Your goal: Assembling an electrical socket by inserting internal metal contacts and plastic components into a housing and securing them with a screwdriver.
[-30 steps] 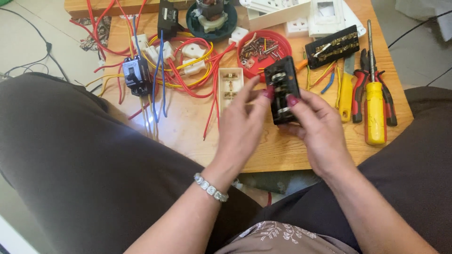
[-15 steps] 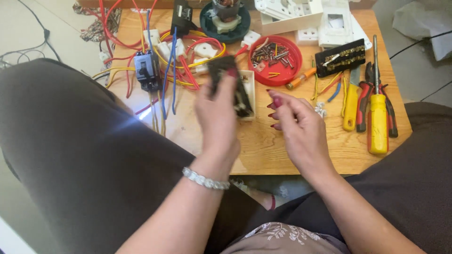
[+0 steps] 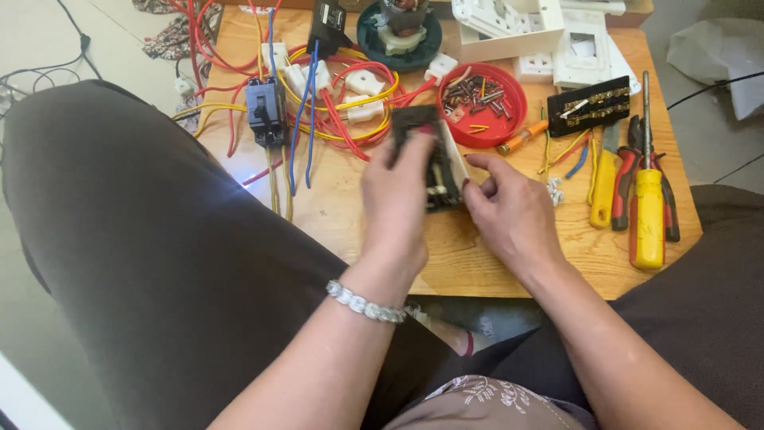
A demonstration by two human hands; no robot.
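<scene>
A wooden bench (image 3: 334,215) carries everything, reaching out ahead of both hands. Beyond the left hand lies a tangle of red, yellow and blue wires (image 3: 318,111) with a black breaker (image 3: 267,111) among them. Past the fingertips of both hands sits a round red dish (image 3: 503,119) holding small screws and bits. To the right of the right hand lie a yellow-handled screwdriver (image 3: 649,199), red-handled pliers (image 3: 625,171) just beside it, and a black terminal strip (image 3: 589,105) further out. The left hand (image 3: 398,199) is clamped around a black switch block (image 3: 434,163), held upright just above the bench between the two hands. The right hand (image 3: 509,211) is loosely curled, its fingertips touching the block's right edge near the bottom.
</scene>
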